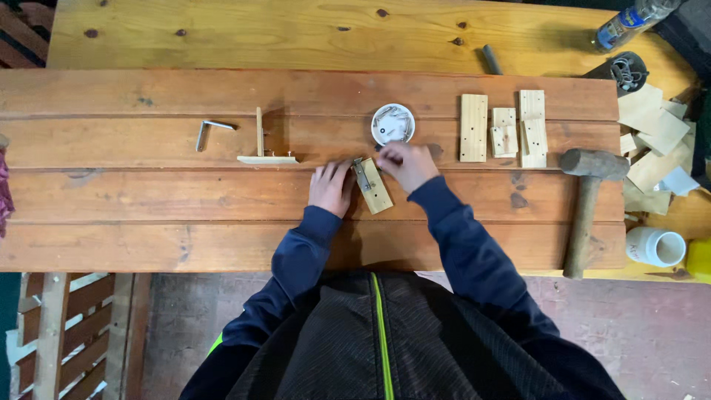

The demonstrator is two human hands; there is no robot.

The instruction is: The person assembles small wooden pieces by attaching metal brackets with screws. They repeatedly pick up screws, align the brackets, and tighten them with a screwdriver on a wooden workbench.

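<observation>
Head view, round white dish [392, 124] of screws [395, 118], right hand [406, 164] beside

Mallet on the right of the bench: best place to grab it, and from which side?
Likely the wooden handle, low down near its free end. The mallet lies flat, head toward the far side, handle running back toward the near bench edge. Come from above on the near side; the white cup crowds its right, so a left-leaning approach looks clearer.
</observation>
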